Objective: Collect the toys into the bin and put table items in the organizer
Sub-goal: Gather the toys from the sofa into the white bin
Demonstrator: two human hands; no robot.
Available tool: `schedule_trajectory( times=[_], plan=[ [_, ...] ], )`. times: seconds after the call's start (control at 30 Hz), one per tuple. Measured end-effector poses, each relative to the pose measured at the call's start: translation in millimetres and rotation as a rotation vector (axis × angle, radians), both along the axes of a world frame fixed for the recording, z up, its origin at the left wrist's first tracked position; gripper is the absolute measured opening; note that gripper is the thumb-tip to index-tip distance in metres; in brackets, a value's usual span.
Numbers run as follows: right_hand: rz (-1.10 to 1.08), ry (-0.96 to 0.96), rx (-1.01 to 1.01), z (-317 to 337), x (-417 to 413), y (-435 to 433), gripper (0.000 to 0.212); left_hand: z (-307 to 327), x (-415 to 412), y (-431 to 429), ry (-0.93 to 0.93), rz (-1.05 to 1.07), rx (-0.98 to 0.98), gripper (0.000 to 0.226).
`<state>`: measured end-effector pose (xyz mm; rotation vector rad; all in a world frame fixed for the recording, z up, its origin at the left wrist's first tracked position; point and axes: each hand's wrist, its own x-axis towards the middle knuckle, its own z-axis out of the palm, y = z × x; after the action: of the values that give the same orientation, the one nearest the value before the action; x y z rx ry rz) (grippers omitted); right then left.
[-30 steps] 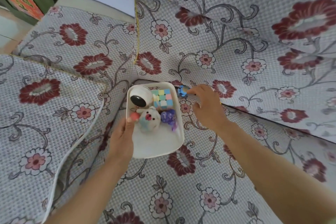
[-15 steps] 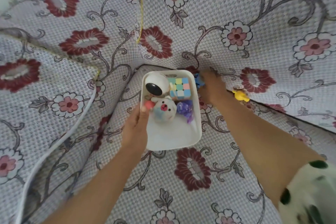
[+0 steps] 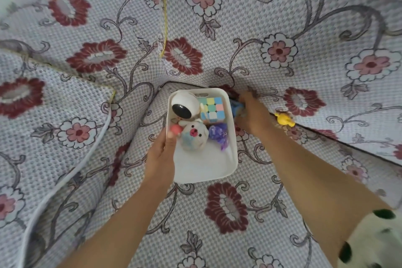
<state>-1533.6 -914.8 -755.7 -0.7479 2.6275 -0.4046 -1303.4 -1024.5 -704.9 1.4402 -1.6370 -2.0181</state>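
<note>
Right hand (image 3: 253,115) is edging its gripped blue toy (image 3: 236,108) nearer along the bin's (image 3: 233,137) right rim, left hand (image 3: 162,154) clasping the left rim; yellow toy (image 3: 282,119) lying uncollected.

Smooth matt plastic bin (image 3: 204,167); fuzzy cloth bear (image 3: 194,136) inside; rough woven sofa cover (image 3: 239,17) at twelve o'clock.

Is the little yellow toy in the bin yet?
No, it is out. The yellow toy lies on the sofa seat, at the crease below the back cushion, right of the white bin.
</note>
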Motion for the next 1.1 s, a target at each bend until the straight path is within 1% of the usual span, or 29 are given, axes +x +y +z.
schedule_trajectory(
  times=[0.07, 0.13, 0.2, 0.27, 0.33, 0.4, 0.47, 0.5, 0.57, 0.63, 0.7, 0.8, 0.87, 0.93, 1.0, 1.1],
  plan=[
    [-0.12, -0.044, -0.18, 21.3, 5.3, 8.6, 0.027, 5.3, -2.3, 1.1, -0.003, -0.005, -0.019, 0.044],
    [-0.178, -0.024, -0.346, 48.5, 9.6, 16.6, 0.03, 11.5, -4.7, 2.9, -0.006, -0.017, -0.035, 0.04],
    [-0.179, -0.008, -0.486, 83.2, 17.3, 25.6, 0.033, 20.2, -8.4, 6.1, -0.014, -0.022, -0.06, 0.038],
    [-0.123, -0.036, -0.568, 118.6, 30.8, 35.3, 0.034, 29.0, -11.8, 11.0, -0.024, -0.022, -0.073, 0.04],
    [-0.007, -0.063, -0.515, 146.9, 47.2, 46.0, 0.035, 39.7, -16.3, 17.1, -0.013, -0.024, -0.068, 0.035],
    [0.127, -0.097, -0.391, 164.1, 63.5, 56.4, 0.038, 49.8, -20.4, 23.7, -0.002, -0.04, -0.079, 0.027],
    [0.23, -0.087, -0.286, 170.7, 77.2, 64.7, 0.039, 59.9, -25.5, 30.2, 0.02, -0.06, -0.087, 0.027],
    [0.288, -0.023, -0.237, 168.9, 82.7, 66.0, 0.037, 62.0, -26.8, 32.1, 0.036, -0.062, -0.083, 0.026],
    [0.398, 0.174, -0.108, 165.2, 89.5, 68.7, 0.037, 65.9, -29.4, 37.4, 0.058, -0.069, -0.086, 0.025],
    [0.418, 0.31, 0.023, 161.8, 91.2, 68.9, 0.041, 71.2, -31.9, 43.0, 0.067, -0.081, -0.101, 0.027],
    [0.41, 0.395, 0.082, 158.9, 90.5, 67.8, 0.045, 73.8, -32.8, 48.4, 0.073, -0.093, -0.103, 0.028],
    [0.407, 0.415, 0.106, 152.1, 89.7, 66.5, 0.041, 72.8, -33.2, 53.9, 0.079, -0.093, -0.097, 0.031],
    [0.414, 0.397, 0.107, 149.2, 89.2, 67.3, 0.041, 71.0, -33.1, 56.7, 0.09, -0.106, -0.093, 0.036],
    [0.429, 0.353, 0.1, 148.8, 87.9, 69.1, 0.042, 71.1, -33.0, 57.7, 0.096, -0.107, -0.088, 0.034],
    [0.399, 0.289, 0.049, 149.6, 84.4, 72.7, 0.041, 68.5, -32.5, 57.6, 0.091, -0.095, -0.07, 0.03],
    [0.258, 0.307, -0.129, 153.8, 75.8, 79.5, 0.027, 61.5, -31.0, 55.3, 0.072, -0.09, -0.052, 0.033]
  ],
)
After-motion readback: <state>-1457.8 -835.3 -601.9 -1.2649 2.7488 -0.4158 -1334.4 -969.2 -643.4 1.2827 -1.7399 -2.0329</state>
